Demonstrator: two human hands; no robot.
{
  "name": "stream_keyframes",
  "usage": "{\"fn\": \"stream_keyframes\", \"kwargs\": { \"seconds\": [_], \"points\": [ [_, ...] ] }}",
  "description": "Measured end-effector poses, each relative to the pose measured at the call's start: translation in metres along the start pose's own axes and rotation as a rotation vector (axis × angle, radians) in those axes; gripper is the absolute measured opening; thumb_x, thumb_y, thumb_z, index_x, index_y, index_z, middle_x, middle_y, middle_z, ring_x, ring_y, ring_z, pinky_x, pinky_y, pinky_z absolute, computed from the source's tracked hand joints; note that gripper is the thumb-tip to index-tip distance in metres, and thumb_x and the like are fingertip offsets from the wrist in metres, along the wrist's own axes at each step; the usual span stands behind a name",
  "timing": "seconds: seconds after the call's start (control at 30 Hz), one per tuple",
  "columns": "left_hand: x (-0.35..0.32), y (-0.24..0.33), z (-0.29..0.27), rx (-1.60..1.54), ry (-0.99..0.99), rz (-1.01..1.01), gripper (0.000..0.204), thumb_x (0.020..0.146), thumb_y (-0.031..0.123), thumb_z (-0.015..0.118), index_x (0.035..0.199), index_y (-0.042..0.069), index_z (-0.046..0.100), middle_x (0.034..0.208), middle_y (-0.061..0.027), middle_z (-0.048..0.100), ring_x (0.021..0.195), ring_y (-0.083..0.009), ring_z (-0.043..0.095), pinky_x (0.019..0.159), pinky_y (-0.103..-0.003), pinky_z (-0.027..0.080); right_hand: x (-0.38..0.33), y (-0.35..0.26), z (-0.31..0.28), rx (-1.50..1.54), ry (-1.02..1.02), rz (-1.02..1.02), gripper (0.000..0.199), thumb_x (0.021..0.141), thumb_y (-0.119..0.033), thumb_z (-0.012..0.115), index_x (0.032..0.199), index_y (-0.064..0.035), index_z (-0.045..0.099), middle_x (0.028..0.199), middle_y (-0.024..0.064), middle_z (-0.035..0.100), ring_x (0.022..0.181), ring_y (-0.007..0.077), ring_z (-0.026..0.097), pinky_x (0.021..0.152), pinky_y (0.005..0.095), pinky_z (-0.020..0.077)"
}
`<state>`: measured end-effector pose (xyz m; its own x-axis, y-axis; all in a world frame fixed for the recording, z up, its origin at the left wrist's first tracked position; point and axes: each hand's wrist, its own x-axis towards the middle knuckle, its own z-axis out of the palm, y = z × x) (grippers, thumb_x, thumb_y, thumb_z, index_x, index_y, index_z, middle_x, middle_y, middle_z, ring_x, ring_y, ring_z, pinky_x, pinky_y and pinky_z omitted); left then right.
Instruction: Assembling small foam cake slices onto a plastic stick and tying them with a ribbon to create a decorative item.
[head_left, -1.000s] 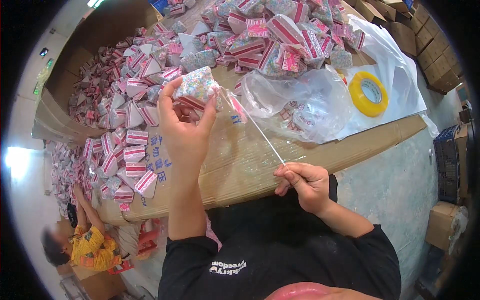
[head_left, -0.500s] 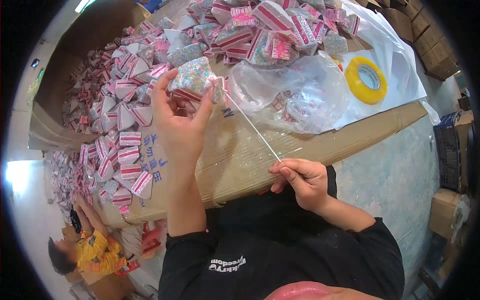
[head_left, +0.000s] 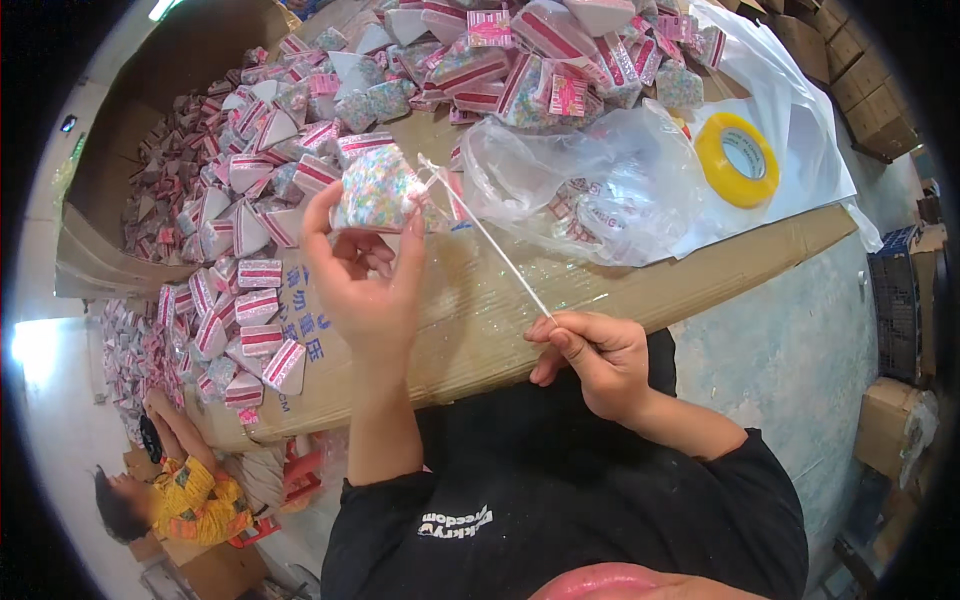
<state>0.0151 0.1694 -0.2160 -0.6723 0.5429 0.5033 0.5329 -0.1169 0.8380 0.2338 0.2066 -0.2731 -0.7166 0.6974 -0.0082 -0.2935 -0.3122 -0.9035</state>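
Work on one piece looks partway through: the wedge-shaped, pastel-speckled, glittery cake-slice piece (head_left: 378, 190) is up off the cardboard-covered tabletop (head_left: 450, 335), at about ten o'clock in the view, grasped between the thumb and fingers of the left hand (head_left: 365, 285). The right hand (head_left: 605, 365), at about four o'clock, pinches the lower end of a thin white strand (head_left: 500, 255) between thumb and fingertips — the strand runs straight up toward ten o'clock and bunches beside the piece's right corner. Whether it is knotted there, or merely passes through, is too small to tell; a narrow pink strip (head_left: 457, 195) shows by it, and I cannot tell whether that is attached. So strand and piece have been brought together, but this one is not yet set down. Much lies around it: a heap of similar pink-and-white striped wedges (head_left: 570, 50) at twelve o'clock, with pink cards (head_left: 567, 96) among them, and a broad spread of white, red-banded wedges (head_left: 265, 220) toward ten o'clock — which of these are finished, I cannot say. A crumpled clear plastic bag (head_left: 590, 200) and a yellow tape roll (head_left: 712, 175) rest toward one and two o'clock, apart from both hands.
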Motion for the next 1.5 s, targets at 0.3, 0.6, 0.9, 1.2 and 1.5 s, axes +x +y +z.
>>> {"fn": "stream_keyframes", "kwargs": {
  "seconds": [0.3, 0.6, 0.9, 1.2, 1.5],
  "points": [
    [-0.078, -0.036, -0.010, 0.054, -0.130, -0.142, 0.065, 0.078, 0.008, 0.082, 0.130, 0.000, 0.045, 0.111, -0.0068, 0.048, 0.077, -0.0088, 0.051, 0.064, -0.023, 0.043, 0.029, -0.002, 0.009, -0.074, -0.099, -0.255, 0.015, 0.099, -0.002, 0.055, 0.102, 0.0085, 0.066, 0.102, 0.0197, 0.068, 0.058, 0.0134, 0.063, 0.060, 0.0251, 0.0515],
    [-0.057, -0.046, -0.147, 1.561, -0.012, 0.047, 0.053, 0.079, 0.025, 0.077, 0.124, 0.005, 0.057, 0.123, -0.0211, 0.051, 0.114, -0.0404, 0.049, 0.101, -0.052, 0.040, 0.041, 0.005, 0.009, -0.269, -0.172, -0.414, 0.013, 0.097, -0.001, 0.058, 0.099, 0.0093, 0.065, 0.095, 0.0189, 0.069, 0.058, 0.0140, 0.062, 0.060, 0.0269, 0.0517],
    [-0.073, -0.069, -0.247, 1.478, -0.209, -0.271, 0.061, 0.077, 0.014, 0.079, 0.130, 0.005, 0.052, 0.118, -0.0209, 0.056, 0.111, -0.0397, 0.055, 0.094, -0.047, 0.046, 0.038, 0.013, 0.013, -0.186, -0.273, -0.313, 0.012, 0.096, 0.001, 0.058, 0.099, 0.0087, 0.067, 0.102, 0.0204, 0.069, 0.061, 0.0152, 0.064, 0.058, 0.0268, 0.0531],
    [-0.028, -0.015, -0.206, 1.153, -0.384, -0.030, 0.056, 0.075, 0.003, 0.076, 0.127, 0.002, 0.052, 0.125, -0.0181, 0.056, 0.117, -0.0384, 0.054, 0.099, -0.043, 0.044, 0.037, 0.009, 0.013, -0.172, -0.349, -0.163, 0.012, 0.093, 0.006, 0.058, 0.099, 0.0040, 0.069, 0.096, 0.0139, 0.071, 0.062, 0.0147, 0.065, 0.056, 0.0268, 0.0543],
    [0.008, 0.038, -0.167, 1.036, -0.507, 0.477, 0.059, 0.075, -0.002, 0.074, 0.132, 0.002, 0.058, 0.130, -0.0142, 0.057, 0.122, -0.0339, 0.056, 0.101, -0.042, 0.047, 0.031, 0.003, 0.015, -0.178, -0.455, -0.115, 0.012, 0.095, 0.004, 0.059, 0.100, 0.0045, 0.069, 0.095, 0.0132, 0.071, 0.064, 0.0151, 0.067, 0.056, 0.0263, 0.0536]
  ]
}}
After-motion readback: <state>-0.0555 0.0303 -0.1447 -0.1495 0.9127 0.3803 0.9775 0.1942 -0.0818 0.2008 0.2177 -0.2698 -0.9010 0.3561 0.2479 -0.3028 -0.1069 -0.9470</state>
